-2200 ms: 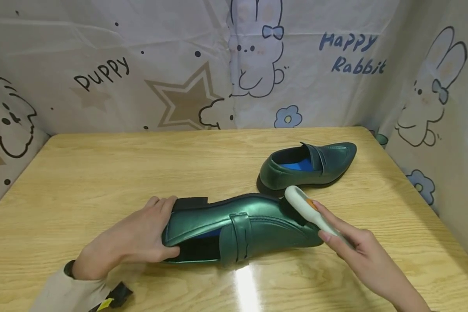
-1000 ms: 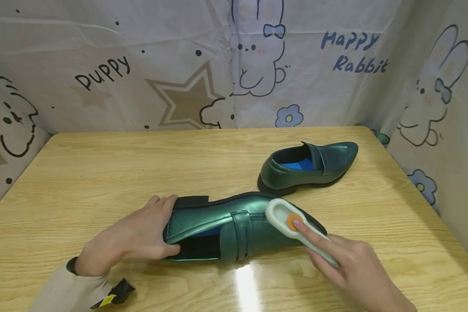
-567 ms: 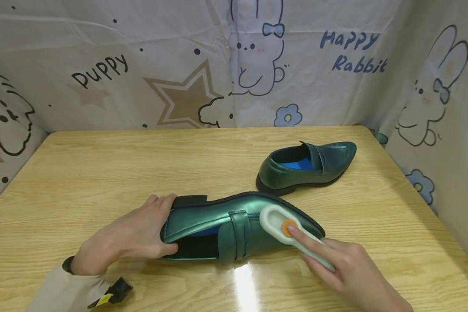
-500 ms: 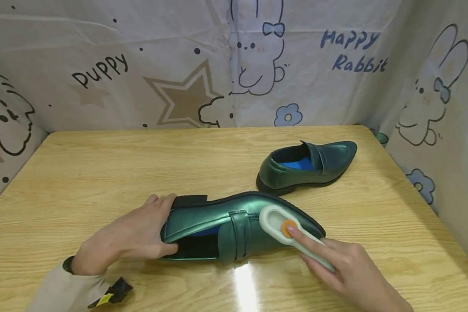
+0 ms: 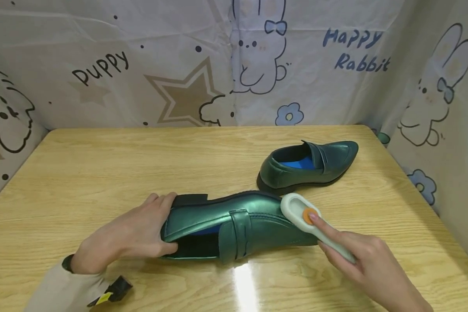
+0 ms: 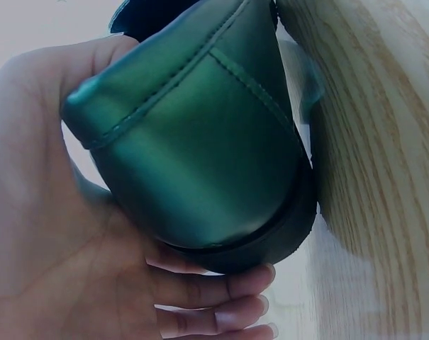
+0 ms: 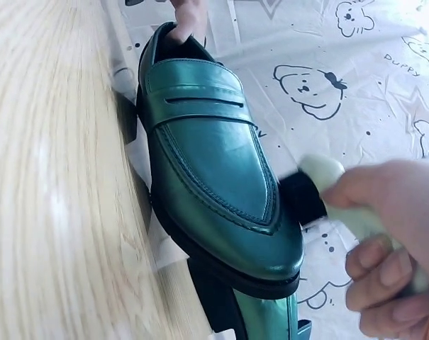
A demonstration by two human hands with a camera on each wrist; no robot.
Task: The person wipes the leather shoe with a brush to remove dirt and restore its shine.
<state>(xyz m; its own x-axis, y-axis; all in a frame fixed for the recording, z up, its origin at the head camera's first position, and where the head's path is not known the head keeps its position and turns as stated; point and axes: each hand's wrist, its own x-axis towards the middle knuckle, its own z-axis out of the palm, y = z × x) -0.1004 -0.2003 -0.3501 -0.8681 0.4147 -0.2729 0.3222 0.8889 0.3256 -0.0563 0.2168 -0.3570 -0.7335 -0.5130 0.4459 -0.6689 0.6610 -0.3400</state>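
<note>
A shiny green loafer [image 5: 265, 229] lies on its side, its opening toward me and its toe to the right. My left hand [image 5: 136, 234] grips the heel, with the thumb inside the opening and the fingers round the black heel block [image 6: 260, 244]. My right hand [image 5: 370, 260] holds a pale green shoe brush [image 5: 294, 211] by its handle, the index finger on an orange button [image 5: 309, 215]. In the right wrist view, the brush's black bristles [image 7: 303, 198] are right at the side of the toe.
A matching green loafer [image 5: 337, 158] with a blue insole stands upright behind, toe pointing right. The wooden table [image 5: 121, 164] ends at a printed cloth backdrop [image 5: 140, 34]. A black piece with a yellow tag [image 5: 118, 288] is by the left sleeve.
My right hand has drawn the brush leftward over the upper toward the strap, then back right to the toe's far edge. The left hand and gripped loafer have stayed in place.
</note>
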